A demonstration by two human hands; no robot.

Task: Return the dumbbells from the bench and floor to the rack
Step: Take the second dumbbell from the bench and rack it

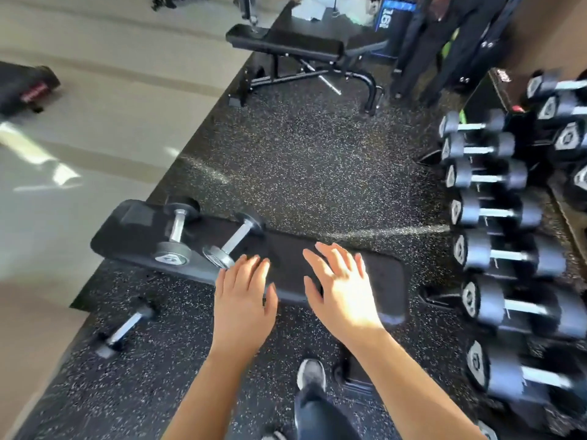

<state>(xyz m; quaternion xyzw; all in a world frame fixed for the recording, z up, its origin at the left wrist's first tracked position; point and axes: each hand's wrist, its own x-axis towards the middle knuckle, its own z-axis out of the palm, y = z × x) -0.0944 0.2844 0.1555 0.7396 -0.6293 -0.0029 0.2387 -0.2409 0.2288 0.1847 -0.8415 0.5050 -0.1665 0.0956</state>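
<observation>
A black padded bench (pixel 317 258) lies across the middle of the view. Two small dumbbells rest on its left half: one dumbbell (pixel 176 229) further left, and a second dumbbell (pixel 234 239) just beyond my left fingertips. A third dumbbell (pixel 124 327) lies on the speckled floor below the bench's left end. My left hand (pixel 243 296) hovers over the bench, fingers apart, empty. My right hand (pixel 341 287) is spread over the bench's right half, also empty. The dumbbell rack (pixel 505 236) at the right holds several black hex dumbbells.
A second black bench (pixel 298 49) stands at the back on the rubber floor. A person's dark legs (pixel 444 39) are at the top right. A black bag (pixel 25 87) lies on the pale floor at the left. My own shoe (pixel 312 374) is below the bench.
</observation>
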